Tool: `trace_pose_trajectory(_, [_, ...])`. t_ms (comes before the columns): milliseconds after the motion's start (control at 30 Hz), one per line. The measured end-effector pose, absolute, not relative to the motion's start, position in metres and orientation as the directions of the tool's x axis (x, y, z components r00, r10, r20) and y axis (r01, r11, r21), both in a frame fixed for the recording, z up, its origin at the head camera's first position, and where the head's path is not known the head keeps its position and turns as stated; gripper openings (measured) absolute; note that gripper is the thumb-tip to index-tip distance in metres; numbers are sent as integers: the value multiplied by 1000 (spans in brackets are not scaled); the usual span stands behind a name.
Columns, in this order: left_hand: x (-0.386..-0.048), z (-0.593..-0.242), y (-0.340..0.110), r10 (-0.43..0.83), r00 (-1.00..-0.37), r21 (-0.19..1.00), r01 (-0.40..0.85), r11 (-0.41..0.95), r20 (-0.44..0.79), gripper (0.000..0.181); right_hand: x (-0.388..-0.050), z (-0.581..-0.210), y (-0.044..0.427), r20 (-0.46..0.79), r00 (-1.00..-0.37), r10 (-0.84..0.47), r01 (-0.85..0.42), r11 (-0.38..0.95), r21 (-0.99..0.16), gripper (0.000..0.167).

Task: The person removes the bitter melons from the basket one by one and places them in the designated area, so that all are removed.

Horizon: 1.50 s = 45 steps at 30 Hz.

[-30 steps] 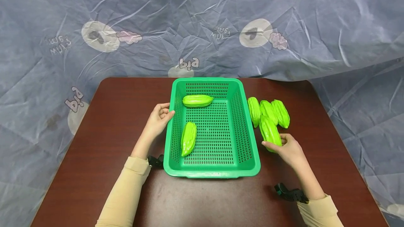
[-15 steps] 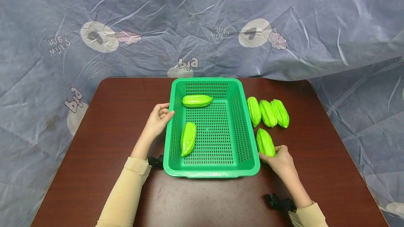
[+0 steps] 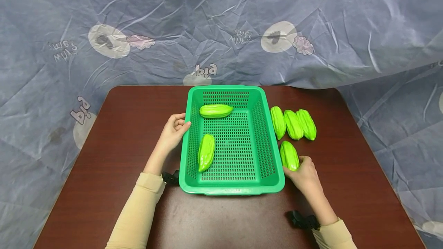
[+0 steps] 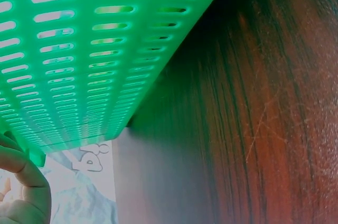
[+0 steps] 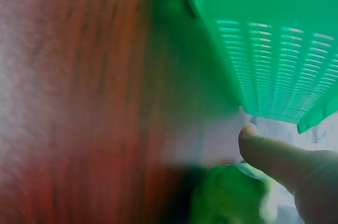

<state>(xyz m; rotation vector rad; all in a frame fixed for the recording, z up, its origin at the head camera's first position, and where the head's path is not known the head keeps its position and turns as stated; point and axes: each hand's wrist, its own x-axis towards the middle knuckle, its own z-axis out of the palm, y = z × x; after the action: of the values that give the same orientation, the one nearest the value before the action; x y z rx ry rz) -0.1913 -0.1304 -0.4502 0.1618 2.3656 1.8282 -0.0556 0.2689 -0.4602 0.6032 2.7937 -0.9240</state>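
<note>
A green plastic basket (image 3: 232, 190) with slotted walls stands mid-table. My left hand (image 3: 172, 131) grips its left rim, thumb over the top; curled fingers of that left hand (image 4: 24, 182) show at the edge of the left wrist view. Just outside the basket's right wall, my right hand (image 3: 306, 174) holds a light-green ribbed bitter melon (image 3: 288, 156) between thumb and fingers. In the right wrist view the thumb (image 5: 274, 158) shows above the blurred bitter melon (image 5: 229, 195); the other fingers are hidden. Two more lie inside: one bitter melon (image 3: 216, 111) crosswise at the far end, another bitter melon (image 3: 206, 153) lengthwise at left.
Right of the basket, three bitter melons lie side by side: the left melon (image 3: 278, 122), the middle melon (image 3: 293, 124) and the right melon (image 3: 306, 124). All rest on a brown wooden table (image 3: 114, 156). Behind it hangs a creased grey-blue printed cloth (image 3: 194, 18).
My right hand has drawn the bitter melon towards me and left, off the other three, down beside the basket's wall. Over the last half second it barely moved. The left hand stays on the rim.
</note>
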Motion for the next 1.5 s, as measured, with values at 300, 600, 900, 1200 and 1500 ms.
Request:
trace_pose_trajectory(300, [-192,-450,-130,183,-982,971,-2,239,-47,51,-61,-413,276,-203,-946,252,323,748,-580,90])
trace_pose_trajectory(600, [-192,-451,-131,179,-982,967,-17,256,-64,52,-87,-331,252,-107,-984,140,175,747,-642,74])
trace_pose_trajectory(900, [-192,-450,-131,172,-983,966,-24,258,-71,52,-116,-308,188,-143,-990,-19,83,738,-669,67])
trace_pose_trajectory(1200, [-191,-451,-130,175,-983,969,-15,246,-60,52,-147,-341,128,-273,-958,-90,109,765,-635,62])
trace_pose_trajectory(1500, [-191,-451,-130,167,-984,972,-18,236,-58,51,-161,-385,79,-407,-906,-120,107,863,-494,83])
